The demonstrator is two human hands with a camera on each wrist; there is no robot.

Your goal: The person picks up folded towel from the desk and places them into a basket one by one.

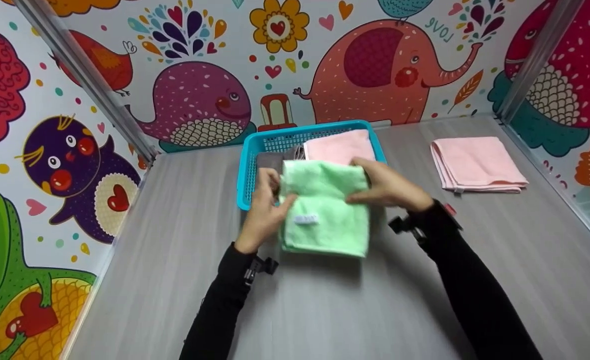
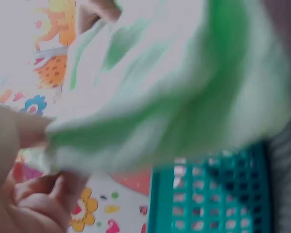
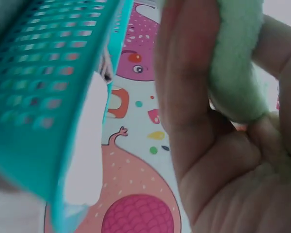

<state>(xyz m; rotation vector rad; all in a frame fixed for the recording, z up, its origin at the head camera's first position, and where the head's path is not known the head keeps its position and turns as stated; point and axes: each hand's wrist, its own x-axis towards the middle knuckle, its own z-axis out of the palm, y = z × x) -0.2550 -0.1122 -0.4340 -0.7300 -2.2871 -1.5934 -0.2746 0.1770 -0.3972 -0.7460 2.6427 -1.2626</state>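
A light green towel [image 1: 327, 210] with a small white label hangs between both hands in front of the basket. My left hand [image 1: 265, 210] pinches its left edge, thumb on the near face. On the other side my right hand [image 1: 387, 187] grips the right edge between thumb and fingers. Up close, the right wrist view shows the green cloth [image 3: 237, 63] held between thumb and fingers. The teal basket [image 1: 243, 175] stands just behind, with a folded pink towel [image 1: 340, 146] and a dark grey cloth [image 1: 270, 161] in it; the green towel hides part of it.
Another folded pink towel [image 1: 477, 162] lies on the grey tabletop [image 1: 185, 240] at the right. Cartoon-printed walls [image 1: 285, 65] close off the back and both sides. A small red item [image 1: 449, 209] shows beside the right cuff.
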